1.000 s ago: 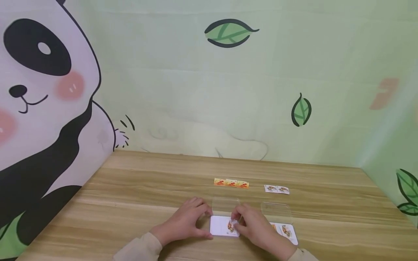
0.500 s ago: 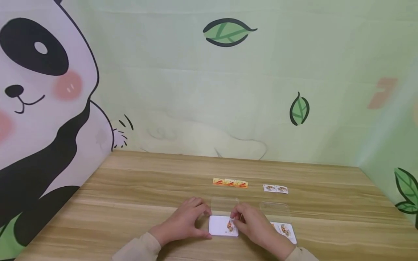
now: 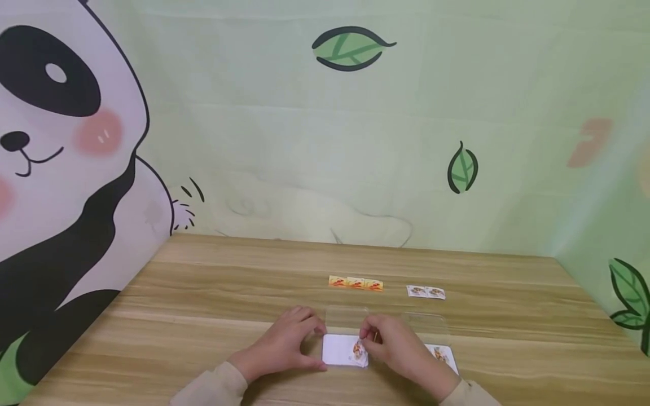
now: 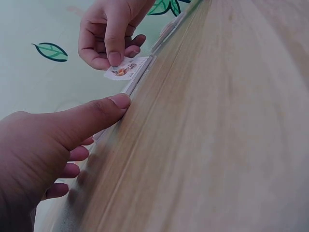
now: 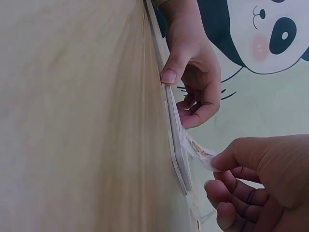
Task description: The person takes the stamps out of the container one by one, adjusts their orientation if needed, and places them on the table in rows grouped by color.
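Note:
A small flat case (image 3: 335, 351) with a white inside lies on the table, its clear lid (image 3: 347, 317) folded open to the back. My left hand (image 3: 286, 344) grips its left end, thumb at the near edge and fingers at the far edge. With thumb and index finger, my right hand (image 3: 401, 349) pinches the edge of a small white stamp (image 4: 124, 70) with a colourful picture. In the right wrist view the stamp (image 5: 198, 151) slants up from the case toward my fingertips. Its remaining fingers are curled in.
A second case (image 3: 453, 365) with a similar picture stamp sits to the right, partly behind my right hand, lid open. Farther back lie a row of orange-yellow stamps (image 3: 355, 283) and a pair of white stamps (image 3: 426, 292). A printed cloth backdrop (image 3: 254, 113) rises behind the table.
My right hand has shifted slightly right relative to the case, with the stamp in its pinch. My left hand keeps its grip. The whole head view has drifted a little.

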Available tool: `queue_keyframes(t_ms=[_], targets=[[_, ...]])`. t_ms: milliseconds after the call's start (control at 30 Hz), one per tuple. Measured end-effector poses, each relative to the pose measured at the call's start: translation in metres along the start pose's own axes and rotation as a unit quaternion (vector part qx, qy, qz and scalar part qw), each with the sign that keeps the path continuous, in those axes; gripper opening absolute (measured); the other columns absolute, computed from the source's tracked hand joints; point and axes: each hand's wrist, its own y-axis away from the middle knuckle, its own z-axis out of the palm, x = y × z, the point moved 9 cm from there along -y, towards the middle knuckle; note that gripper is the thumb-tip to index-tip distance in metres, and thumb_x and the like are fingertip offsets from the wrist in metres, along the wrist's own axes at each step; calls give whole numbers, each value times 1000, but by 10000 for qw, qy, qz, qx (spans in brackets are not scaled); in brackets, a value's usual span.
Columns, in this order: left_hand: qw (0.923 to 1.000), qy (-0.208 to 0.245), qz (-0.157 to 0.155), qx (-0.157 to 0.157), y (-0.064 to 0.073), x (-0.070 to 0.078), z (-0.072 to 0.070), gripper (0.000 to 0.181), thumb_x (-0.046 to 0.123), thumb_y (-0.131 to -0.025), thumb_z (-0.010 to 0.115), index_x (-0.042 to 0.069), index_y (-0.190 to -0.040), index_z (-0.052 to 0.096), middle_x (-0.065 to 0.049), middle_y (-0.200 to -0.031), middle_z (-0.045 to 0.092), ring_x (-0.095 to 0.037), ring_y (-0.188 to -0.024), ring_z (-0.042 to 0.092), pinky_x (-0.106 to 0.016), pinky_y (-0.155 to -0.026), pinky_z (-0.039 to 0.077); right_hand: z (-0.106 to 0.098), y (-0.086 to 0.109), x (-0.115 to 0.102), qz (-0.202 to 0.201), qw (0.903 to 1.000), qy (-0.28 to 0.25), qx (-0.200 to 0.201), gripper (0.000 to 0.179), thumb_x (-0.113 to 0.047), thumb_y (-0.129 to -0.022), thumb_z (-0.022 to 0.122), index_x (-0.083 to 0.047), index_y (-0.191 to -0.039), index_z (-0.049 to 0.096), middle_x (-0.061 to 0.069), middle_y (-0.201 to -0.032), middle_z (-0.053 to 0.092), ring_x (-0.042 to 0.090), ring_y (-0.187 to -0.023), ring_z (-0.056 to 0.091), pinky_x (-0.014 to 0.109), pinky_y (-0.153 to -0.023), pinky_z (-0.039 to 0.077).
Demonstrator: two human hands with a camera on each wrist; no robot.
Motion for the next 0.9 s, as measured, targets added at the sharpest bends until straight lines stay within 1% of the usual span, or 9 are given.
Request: queue_keyframes(t_ms=[133,233,367,533,633,700,733,900], targets=[[10000,-11,-26,-16,-1,-1,1,51,52,-68,80,21,-105,62,10,-106,57,-11,-106,50,-38,-100,42,0,-1,1,15,9998,-121,-131,9,-6,-85,64,-13,-81,61,-7,-72,56,0,-61,44,18,-52,42],[10000,-35,-13,-4,-1,-1,1,51,52,-68,80,21,-105,62,10,-106,57,-11,-106,50,-39,-101,41,-2,-1,1,-14,9988,-439,-229,8,-5,-85,63,-12,-82,61,-5,-73,56,0,-61,45,18,-52,42],[10000,-6,8,-13,-1,0,0,51,51,-69,80,21,-105,61,10,-105,57,-10,-105,50,-38,-101,41,-5,0,1,47,9959,-844,-336,4,-7,-87,63,-9,-83,62,-3,-75,57,2,-64,46,18,-55,43],[10000,-1,10,-59,0,1,1,51,51,-69,80,21,-105,61,10,-105,56,-10,-105,50,-38,-101,41,-12,2,0,-54,9932,-1082,-416,3,-8,-88,62,-6,-86,61,-1,-76,57,1,-64,45,17,-56,41],[10000,-37,8,-72,0,1,2,51,52,-69,79,21,-106,61,10,-106,56,-11,-106,50,-38,-101,41,-16,2,3,-20,9904,-1290,-498,6,-9,-90,60,-3,-90,60,2,-78,57,1,-63,47,17,-54,42],[10000,-54,42,-40,0,1,2,51,52,-69,79,21,-105,61,10,-106,57,-11,-105,50,-38,-100,41,-20,2,6,91,9877,-1464,-538,7,-9,-92,58,-2,-93,58,3,-80,57,3,-63,48,17,-54,43],[10000,-62,60,-19,0,1,1,51,52,-70,79,20,-105,61,9,-106,57,-11,-105,50,-38,-100,42,-23,2,7,86,9869,-1530,-510,8,-9,-93,57,-1,-94,58,4,-80,57,5,-62,49,18,-54,44],[9997,-49,189,133,1,3,-2,50,51,-70,79,19,-104,61,8,-103,57,-12,-103,50,-38,-97,42,-37,1,13,179,9877,-1524,-310,10,-10,-94,57,0,-96,57,9,-81,57,10,-64,53,20,-53,46]])
